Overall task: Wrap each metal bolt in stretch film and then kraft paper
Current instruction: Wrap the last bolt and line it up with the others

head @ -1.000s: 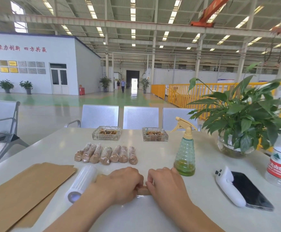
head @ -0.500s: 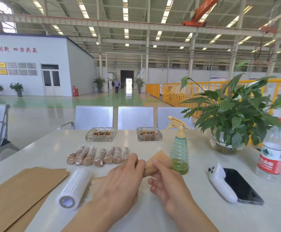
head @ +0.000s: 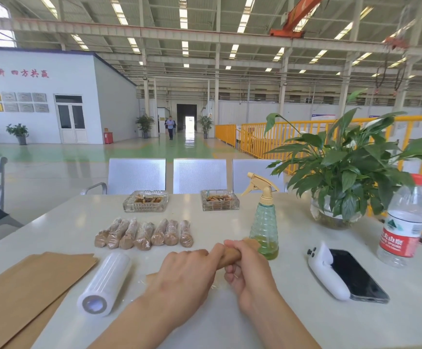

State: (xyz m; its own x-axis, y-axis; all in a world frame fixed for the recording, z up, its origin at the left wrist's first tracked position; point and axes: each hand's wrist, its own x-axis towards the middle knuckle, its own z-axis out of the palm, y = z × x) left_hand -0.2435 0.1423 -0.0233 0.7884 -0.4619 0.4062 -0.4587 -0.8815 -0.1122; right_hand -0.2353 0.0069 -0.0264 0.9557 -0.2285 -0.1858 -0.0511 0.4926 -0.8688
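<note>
Both hands have lifted the paper roll (head: 231, 255) off the table (head: 293, 311) since half a second ago.
Left hand (head: 188, 272) and right hand (head: 246, 269) curl around it, near the spray bottle (head: 264, 226); seven wrapped bolts (head: 143, 234) lie beyond, film roll (head: 104, 283) and paper sheets (head: 26, 285) left. Two glass ashtrays (head: 145, 201) hold butts.

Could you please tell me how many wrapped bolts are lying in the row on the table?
7 wrapped bolts lie side by side in one row, beyond the stretch film roll and before the left glass tray. An eighth is in the hands, not in the row.
</note>
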